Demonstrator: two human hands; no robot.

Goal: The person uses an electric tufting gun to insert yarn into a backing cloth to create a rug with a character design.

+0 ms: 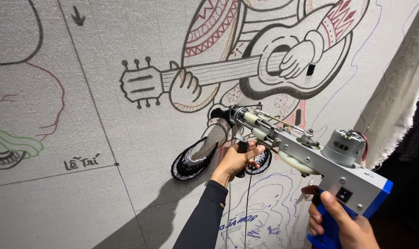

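Observation:
A grey tufting gun (pixel 310 159) with a blue grip points its needle end at a stretched grey cloth (pixel 103 92). My left hand (pixel 237 160) is wrapped around the gun's black front handle, close to the cloth. Lower right, my right hand (pixel 340 223) grips the blue rear handle, thumb just below the black switch. The gun's tip sits at the lower leg of a drawn guitar-playing figure (pixel 264 55). Two dark tufted shoe shapes lie there, the bigger left one (pixel 191 161) beside my left hand.
The cloth carries black outline drawings, a partly tufted green and black shape (pixel 9 147) at the far left, and blue sketch lines (pixel 264 216) below the gun. The wooden frame edge with loose cloth (pixel 398 92) runs down the right side. A thin yarn hangs near my left wrist.

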